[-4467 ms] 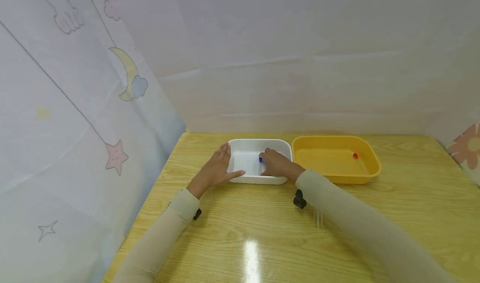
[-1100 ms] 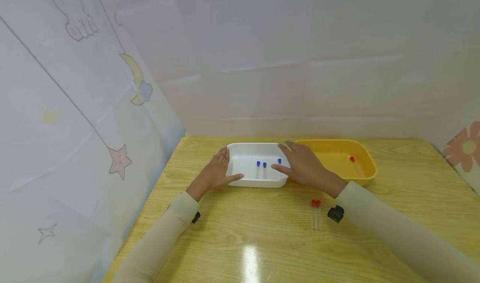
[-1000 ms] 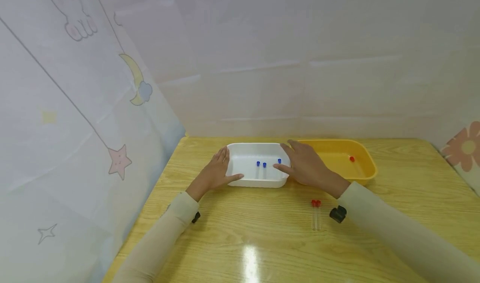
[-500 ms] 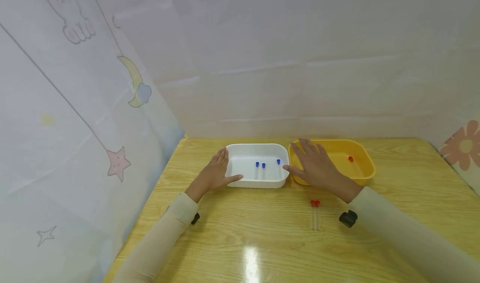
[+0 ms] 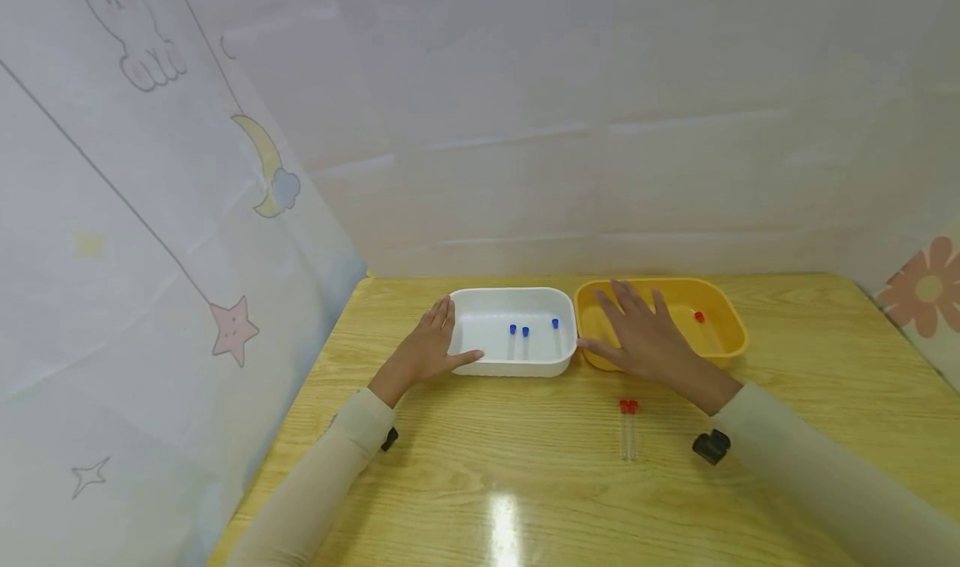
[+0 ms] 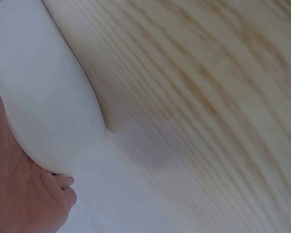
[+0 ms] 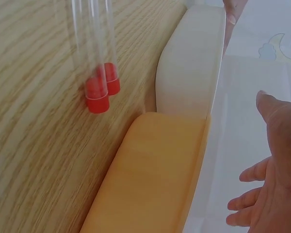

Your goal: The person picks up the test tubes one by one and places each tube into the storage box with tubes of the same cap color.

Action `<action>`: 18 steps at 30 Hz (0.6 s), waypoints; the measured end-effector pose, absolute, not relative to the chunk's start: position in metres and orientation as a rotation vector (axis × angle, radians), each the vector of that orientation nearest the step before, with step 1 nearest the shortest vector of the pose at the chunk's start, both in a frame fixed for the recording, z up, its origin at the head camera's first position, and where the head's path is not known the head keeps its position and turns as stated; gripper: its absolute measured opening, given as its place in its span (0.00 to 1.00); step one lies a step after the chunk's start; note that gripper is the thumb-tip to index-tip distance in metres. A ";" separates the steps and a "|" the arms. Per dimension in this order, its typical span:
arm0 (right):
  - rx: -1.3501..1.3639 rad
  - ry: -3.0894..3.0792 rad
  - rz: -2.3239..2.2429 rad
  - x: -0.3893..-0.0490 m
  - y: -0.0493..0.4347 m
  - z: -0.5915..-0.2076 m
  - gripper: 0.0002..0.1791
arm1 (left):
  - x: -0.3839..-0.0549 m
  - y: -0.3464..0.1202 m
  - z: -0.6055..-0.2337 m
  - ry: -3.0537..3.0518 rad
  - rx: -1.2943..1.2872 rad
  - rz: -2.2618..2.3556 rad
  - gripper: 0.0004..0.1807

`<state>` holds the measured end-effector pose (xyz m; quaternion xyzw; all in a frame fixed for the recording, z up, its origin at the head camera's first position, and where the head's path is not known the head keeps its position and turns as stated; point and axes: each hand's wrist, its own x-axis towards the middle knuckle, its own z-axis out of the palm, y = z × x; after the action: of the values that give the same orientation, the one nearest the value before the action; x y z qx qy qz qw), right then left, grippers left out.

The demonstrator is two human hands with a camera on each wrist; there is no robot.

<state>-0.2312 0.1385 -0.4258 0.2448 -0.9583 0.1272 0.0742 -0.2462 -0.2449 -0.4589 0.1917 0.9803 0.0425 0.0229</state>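
Observation:
My left hand (image 5: 422, 346) rests against the left end of the white tray (image 5: 510, 368), thumb along its front rim and fingers extended at the side. In the left wrist view, part of that hand (image 6: 29, 194) shows beside the tray wall. Inside the tray lie three clear tubes with blue caps (image 5: 525, 332). Over the left part of the yellow tray (image 5: 738, 333) my right hand (image 5: 648, 342) is spread, holding nothing. Its extended fingers also show in the right wrist view, above the yellow tray's rim. One tube with a red cap (image 5: 699, 317) lies in the yellow tray.
Two clear tubes with red caps (image 5: 628, 429) lie side by side on the wooden table (image 5: 450, 484), in front of the yellow tray. The trays stand end to end near the table's back edge. A printed cloth (image 5: 480, 133) hangs behind and to the left.
The right hand has withdrawn from the white tray and moved right over the yellow tray, uncovering the blue-capped tubes. The left hand has stayed at the white tray's left end.

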 end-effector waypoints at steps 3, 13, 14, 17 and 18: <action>0.728 -2.879 0.379 -0.230 0.143 -0.427 0.53 | -0.246 -0.245 -0.459 3.034 0.592 0.127 0.63; 0.684 -2.862 0.302 -0.230 0.158 -0.434 0.56 | -0.245 -0.245 -0.457 3.020 0.580 0.134 0.63; 0.680 -2.856 0.299 -0.230 0.159 -0.434 0.56 | -0.245 -0.245 -0.457 3.024 0.583 0.131 0.63; 0.682 -2.840 0.294 -0.229 0.164 -0.435 0.55 | -0.246 -0.245 -0.458 3.030 0.586 0.127 0.63; 0.685 -2.835 0.294 -0.228 0.166 -0.435 0.55 | -0.246 -0.245 -0.458 3.032 0.588 0.128 0.63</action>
<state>-0.2284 0.1657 -0.4352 0.2324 -0.9618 0.0997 0.1050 -0.2459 -0.2451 -0.4577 0.1901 0.9806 0.0416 0.0254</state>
